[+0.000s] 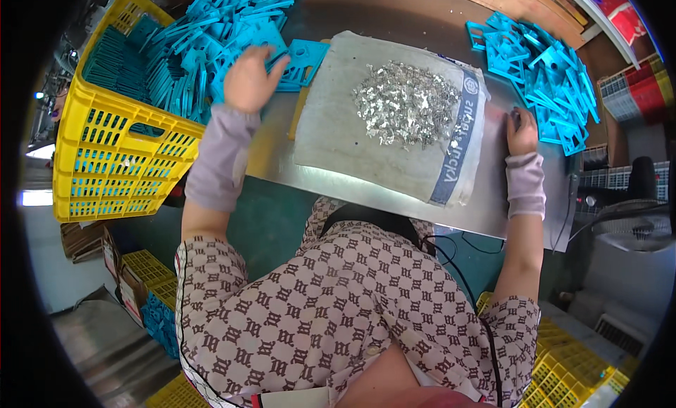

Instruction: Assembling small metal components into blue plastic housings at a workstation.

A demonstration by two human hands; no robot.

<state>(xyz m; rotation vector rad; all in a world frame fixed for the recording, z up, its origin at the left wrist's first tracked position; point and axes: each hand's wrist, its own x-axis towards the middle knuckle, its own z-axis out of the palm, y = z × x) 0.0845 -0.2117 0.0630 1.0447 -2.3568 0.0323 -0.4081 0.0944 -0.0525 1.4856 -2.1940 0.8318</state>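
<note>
Here, left hand [251, 80] unclenched, right hand [521, 132] grip unclear, angular plastic plates [263, 32], silvery bits [405, 103]

Workshop | metal bench [493, 212] | yellow crates [105, 113] | blue parts [546, 73] | seemingly a fan [630, 232]

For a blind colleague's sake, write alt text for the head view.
A person's left hand is over turquoise plastic parts heaped by a yellow crate; the right hand is at the right of a metal table. Between them, small silvery pieces lie on a pale cloth; more turquoise parts lie far right.
</note>
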